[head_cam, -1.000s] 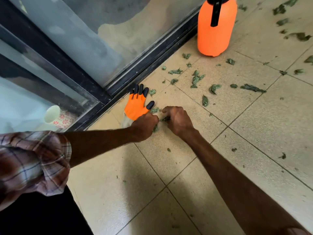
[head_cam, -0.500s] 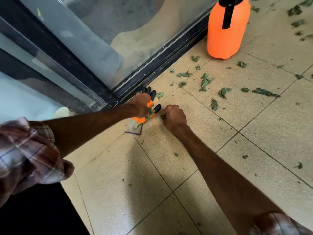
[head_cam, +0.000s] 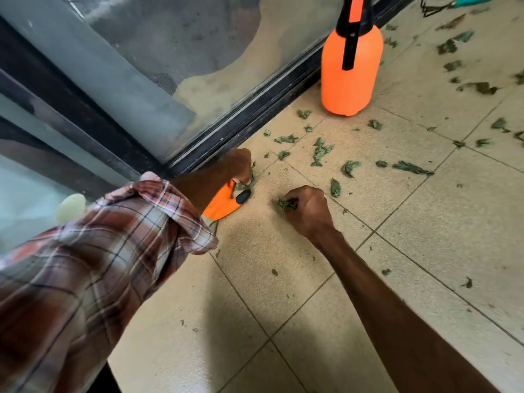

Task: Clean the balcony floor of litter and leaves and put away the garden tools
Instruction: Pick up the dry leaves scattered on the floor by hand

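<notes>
Leaves (head_cam: 282, 204), a small crumpled green clump, are sitting in your right hand (head_cam: 307, 212), which is hanging low over the tiled floor (head_cam: 425, 222) near the middle of the view. Your fingers are curling tightly round the clump, so only a few ragged tips are poking out on the side toward the glove. Whether your knuckles are touching the tiles is not clear.

Just to the left, your left hand (head_cam: 238, 165) is reaching down over the finger end of an orange glove (head_cam: 222, 204) that is lying flat beside the door track (head_cam: 255, 109). Its fingers are bending downward among green scraps, but the back of the hand is blocking the view. I cannot tell whether they are pinching scraps, the glove or nothing. Of the glove, only part of the orange palm and one black fingertip (head_cam: 243, 196) are showing; your forearm and plaid sleeve (head_cam: 113, 236) are covering the rest.

Beyond both hands, scattered leaves (head_cam: 320, 151) are lying across the tiles toward an orange sprayer (head_cam: 350, 72) standing upright next to the track, its top being cut off by the upper edge. In the far right corner a hand rake (head_cam: 433, 8) is lying on the floor, its teal handle running out of view. Behind the glass at left, a pale rounded object (head_cam: 71, 207) is showing too blurred to identify.
</notes>
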